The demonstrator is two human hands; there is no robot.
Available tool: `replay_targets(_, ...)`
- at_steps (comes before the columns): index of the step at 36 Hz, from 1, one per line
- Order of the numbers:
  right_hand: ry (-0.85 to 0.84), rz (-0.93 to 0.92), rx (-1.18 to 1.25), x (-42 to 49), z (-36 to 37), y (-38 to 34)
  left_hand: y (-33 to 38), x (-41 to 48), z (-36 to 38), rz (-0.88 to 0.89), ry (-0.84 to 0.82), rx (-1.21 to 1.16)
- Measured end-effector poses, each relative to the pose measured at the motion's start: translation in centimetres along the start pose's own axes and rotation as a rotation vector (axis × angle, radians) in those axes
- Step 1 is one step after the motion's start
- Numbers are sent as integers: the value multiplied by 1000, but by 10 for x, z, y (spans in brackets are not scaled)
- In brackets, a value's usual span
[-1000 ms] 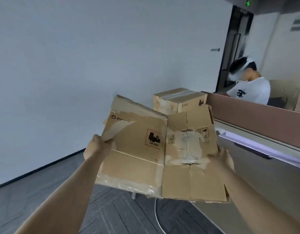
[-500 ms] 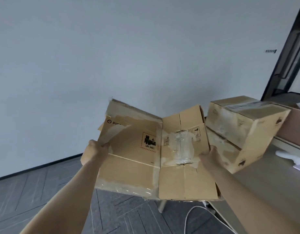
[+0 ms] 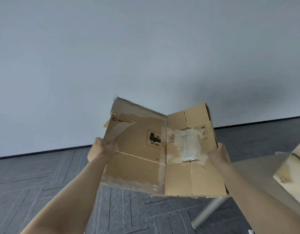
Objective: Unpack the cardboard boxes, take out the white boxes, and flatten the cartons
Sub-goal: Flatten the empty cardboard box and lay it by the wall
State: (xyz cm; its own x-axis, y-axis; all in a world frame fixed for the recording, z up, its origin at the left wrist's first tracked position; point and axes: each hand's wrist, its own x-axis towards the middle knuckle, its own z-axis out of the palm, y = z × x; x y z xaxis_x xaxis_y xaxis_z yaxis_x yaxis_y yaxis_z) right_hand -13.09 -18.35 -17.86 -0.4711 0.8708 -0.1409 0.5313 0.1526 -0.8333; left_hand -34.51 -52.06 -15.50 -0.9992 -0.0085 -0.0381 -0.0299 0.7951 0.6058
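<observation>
While both forearms reach up from the bottom of the frame, the left hand point(image 3: 102, 149) grips the left edge of the flattened brown cardboard carton point(image 3: 145, 169) and the right hand point(image 3: 219, 154) its right edge, fingers curled behind the board, mostly hidden. The carton hangs mid-frame, printed face toward the camera; farther off at the right edge a taped brown cardboard box point(image 3: 291, 173) sits on a pale table point(image 3: 254, 168).

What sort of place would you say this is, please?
Likely an office or storeroom: a grey carpet-tile floor, a plain wall, and a table bearing cardboard cartons.
</observation>
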Motion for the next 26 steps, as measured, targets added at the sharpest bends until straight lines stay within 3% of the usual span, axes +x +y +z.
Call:
replay_targets(9,-152,33,-35,103,91,-23,-5,91,40,-123,25,69)
replay_targets(21,-254,222,-79,299,203,-36,58,257,155,-277,-51,184)
replay_targets(26,-263,202,-120,360,237,-56,76,314,186,-338,-91,189)
